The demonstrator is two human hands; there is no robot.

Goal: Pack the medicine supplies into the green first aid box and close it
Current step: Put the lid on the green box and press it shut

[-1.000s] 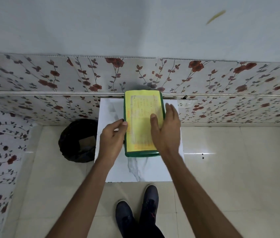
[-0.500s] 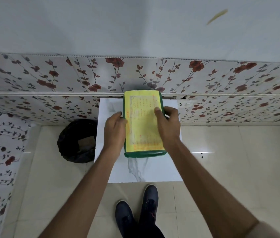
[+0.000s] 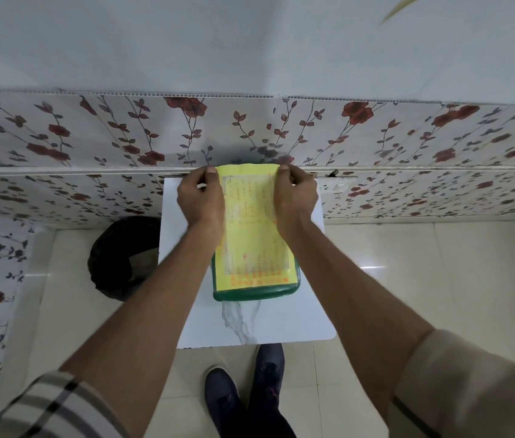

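The green first aid box (image 3: 254, 294) lies on a small white marble-patterned table (image 3: 250, 324), with only its near rim showing. A yellow printed sheet (image 3: 254, 241) covers its whole top. My left hand (image 3: 201, 200) pinches the sheet's far left corner. My right hand (image 3: 294, 197) pinches the far right corner. Both far corners are held up near the wall ledge. The box's contents are hidden under the sheet.
A black bin (image 3: 123, 257) stands on the floor left of the table. The floral-papered wall (image 3: 250, 134) with a ledge runs right behind the table. My dark shoes (image 3: 246, 393) stand on the cream tiled floor at the table's near edge.
Both hands have slid from the sides of the box to the sheet's far corners and closed on them. The view has moved closer to the table.
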